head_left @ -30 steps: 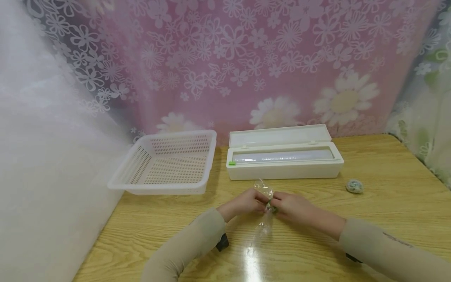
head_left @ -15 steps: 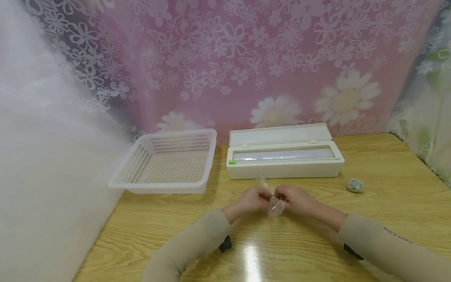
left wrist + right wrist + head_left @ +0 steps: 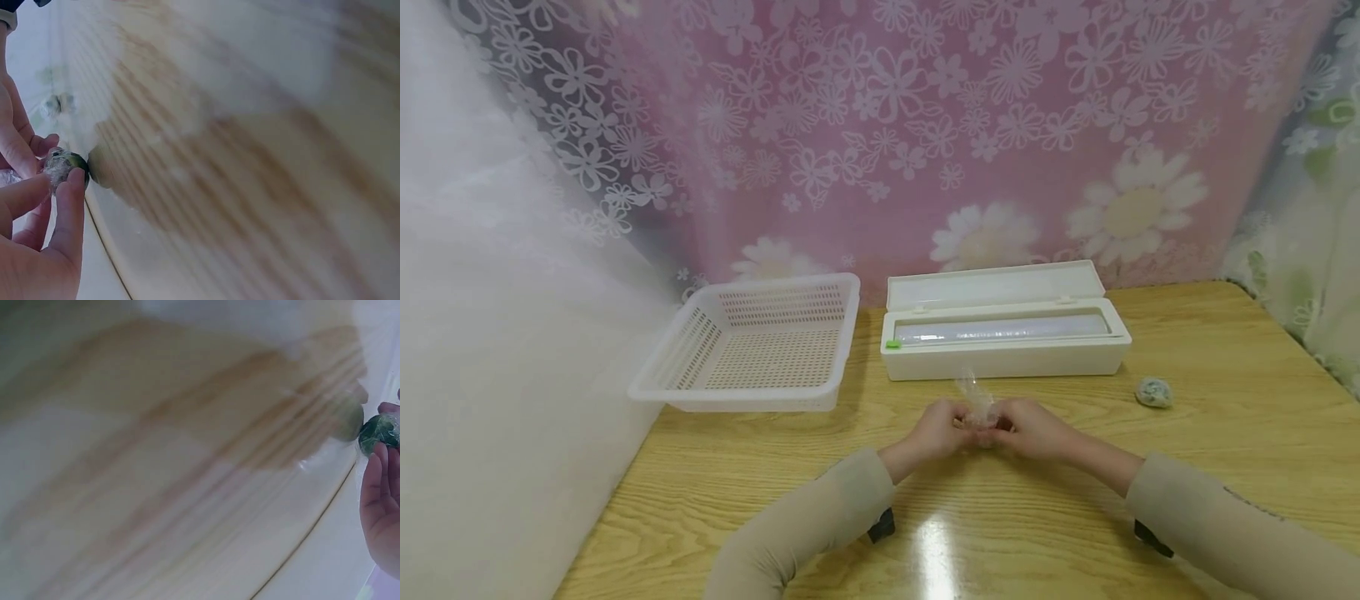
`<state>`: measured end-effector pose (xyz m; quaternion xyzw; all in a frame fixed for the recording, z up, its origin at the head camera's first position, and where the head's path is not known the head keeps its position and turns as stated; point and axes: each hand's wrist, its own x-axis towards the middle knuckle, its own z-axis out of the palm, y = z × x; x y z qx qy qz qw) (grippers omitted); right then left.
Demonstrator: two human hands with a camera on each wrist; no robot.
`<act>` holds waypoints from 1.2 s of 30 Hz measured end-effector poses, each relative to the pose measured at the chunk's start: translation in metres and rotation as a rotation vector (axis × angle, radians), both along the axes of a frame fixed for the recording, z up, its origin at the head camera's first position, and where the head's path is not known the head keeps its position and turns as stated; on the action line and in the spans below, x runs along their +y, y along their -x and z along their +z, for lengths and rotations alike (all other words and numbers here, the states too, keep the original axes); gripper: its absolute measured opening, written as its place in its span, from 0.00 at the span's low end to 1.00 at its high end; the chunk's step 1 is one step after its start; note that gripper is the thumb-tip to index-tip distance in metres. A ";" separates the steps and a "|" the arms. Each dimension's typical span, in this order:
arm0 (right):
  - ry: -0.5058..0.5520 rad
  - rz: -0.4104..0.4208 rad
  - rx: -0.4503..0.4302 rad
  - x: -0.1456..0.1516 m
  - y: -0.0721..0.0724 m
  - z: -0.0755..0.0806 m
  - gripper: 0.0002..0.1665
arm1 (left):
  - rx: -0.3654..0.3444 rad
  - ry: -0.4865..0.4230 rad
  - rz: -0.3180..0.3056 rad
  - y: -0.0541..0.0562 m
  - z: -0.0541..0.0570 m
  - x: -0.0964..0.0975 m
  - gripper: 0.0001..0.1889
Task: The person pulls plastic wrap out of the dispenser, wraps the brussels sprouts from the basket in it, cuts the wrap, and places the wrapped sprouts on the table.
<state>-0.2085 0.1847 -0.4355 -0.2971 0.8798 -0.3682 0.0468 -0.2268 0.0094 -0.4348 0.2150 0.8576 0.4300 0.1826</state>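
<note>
Between my two hands is a small, round, dark green thing (image 3: 78,164) wrapped in crinkled cling film; its exact kind does not show through the film. My left hand (image 3: 942,430) pinches it from the left with thumb and fingertips. From the other side, the fingers of my right hand (image 3: 1036,428) hold it too. A loose tail of clear cling film (image 3: 973,395) sticks up beyond the fingers in the head view, where the hands cover most of the bundle. In the right wrist view the green side of the wrapped thing (image 3: 375,434) shows close over the table, beside the fingertips.
Behind the hands stands a white cling film box (image 3: 1003,362), lid up, with a film roll (image 3: 1000,330) and green slider (image 3: 892,343). A white perforated basket (image 3: 835,398) stands at the left. Another small film-wrapped bundle (image 3: 1153,392) lies on the wooden table (image 3: 1240,375) at right.
The film that hung toward me a second ago is gathered up around the green thing. My hands have drawn close together on it, and the film's tail now points away from me.
</note>
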 end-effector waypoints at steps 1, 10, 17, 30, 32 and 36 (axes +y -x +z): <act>-0.007 -0.007 -0.001 0.000 0.000 0.000 0.03 | -0.011 -0.005 0.008 0.000 -0.001 0.000 0.02; -0.061 -0.010 0.056 0.002 0.002 0.004 0.03 | -0.291 -0.199 0.070 0.001 -0.006 0.008 0.10; -0.092 -0.024 0.061 0.002 0.004 0.005 0.02 | -0.337 -0.213 0.095 0.005 -0.001 0.010 0.11; -0.120 -0.053 0.099 0.004 0.005 0.004 0.06 | 0.080 0.061 -0.008 0.012 -0.002 0.011 0.04; -0.115 -0.049 0.105 0.004 0.005 0.004 0.06 | 0.067 0.052 0.018 0.011 -0.001 0.012 0.04; -0.114 -0.050 0.096 0.004 0.005 0.003 0.06 | 0.074 0.019 0.034 0.009 0.000 0.011 0.07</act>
